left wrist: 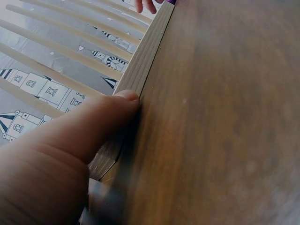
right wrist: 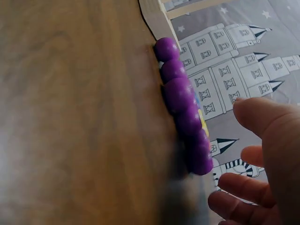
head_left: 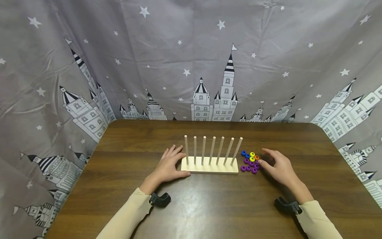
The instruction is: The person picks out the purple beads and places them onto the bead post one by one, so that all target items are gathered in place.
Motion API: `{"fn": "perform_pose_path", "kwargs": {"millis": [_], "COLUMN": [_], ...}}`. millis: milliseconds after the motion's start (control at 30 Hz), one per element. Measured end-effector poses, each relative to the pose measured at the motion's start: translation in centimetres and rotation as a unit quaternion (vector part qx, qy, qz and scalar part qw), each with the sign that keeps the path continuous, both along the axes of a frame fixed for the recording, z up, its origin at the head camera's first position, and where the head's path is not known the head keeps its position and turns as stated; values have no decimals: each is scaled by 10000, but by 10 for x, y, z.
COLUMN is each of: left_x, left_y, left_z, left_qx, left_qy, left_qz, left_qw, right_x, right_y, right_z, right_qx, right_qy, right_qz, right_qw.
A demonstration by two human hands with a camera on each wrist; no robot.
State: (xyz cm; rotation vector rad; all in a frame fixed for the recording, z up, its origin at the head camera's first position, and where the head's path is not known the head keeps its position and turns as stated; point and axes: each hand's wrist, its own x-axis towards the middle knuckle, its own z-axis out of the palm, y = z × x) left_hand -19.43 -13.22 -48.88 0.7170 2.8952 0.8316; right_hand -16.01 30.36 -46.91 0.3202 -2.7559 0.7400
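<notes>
A pale wooden peg stand with a row of several upright dowels sits on the table. My left hand holds its left end, thumb along the front edge and index finger near the back corner; the other fingers spread beyond. In the left wrist view the thumb presses on the stand's front edge. To the right of the stand lies a cluster of beads: purple, blue, yellow and orange. My right hand hovers at their right side, fingers loosely bent, nothing in it. Purple beads line up beside it in the right wrist view.
The brown wooden table runs back to a grey curtain printed with castles and stars. Each wrist wears a black strap, and both sleeves are cream.
</notes>
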Motion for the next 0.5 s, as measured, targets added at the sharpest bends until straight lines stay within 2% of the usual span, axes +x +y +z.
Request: {"fn": "perform_pose_path", "kwargs": {"millis": [233,500], "left_x": [-1,-1], "left_y": [1,1], "left_z": [0,0], "left_qx": [4,6], "left_qy": [-26,-26], "left_qz": [-16,8], "left_qw": [10000,10000], "right_x": [3,5], "right_y": [2,5], "right_z": [-9,-14], "right_qx": [-141,-394], "right_qy": [191,158], "right_qz": [6,-90], "right_qw": [9997,9991]}}
